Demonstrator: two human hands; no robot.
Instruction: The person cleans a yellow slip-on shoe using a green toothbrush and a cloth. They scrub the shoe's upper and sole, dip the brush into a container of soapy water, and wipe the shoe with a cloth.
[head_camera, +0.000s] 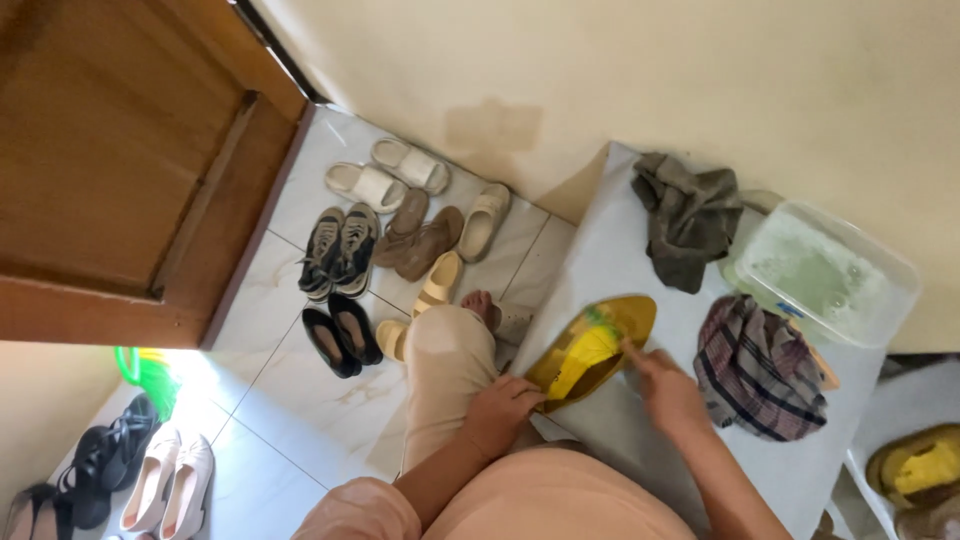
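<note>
A yellow shoe (598, 335) lies sole-up or on its side on a white board (610, 250) set across the floor. My left hand (500, 412) grips the shoe's near end by my knee. My right hand (665, 385) is closed on a small brush with green and yellow bristles (603, 325), pressed against the shoe. A clear plastic tub of soapy water (830, 272) stands at the board's far right. A grey rag (690, 215) and a checked cloth (760, 368) lie on the board.
Several pairs of shoes and sandals (400, 240) line the tiled floor by a wooden door (120, 170). More footwear (130, 475) sits at the lower left. Another yellow shoe (920, 470) rests at the right edge. A cream wall (700, 80) is ahead.
</note>
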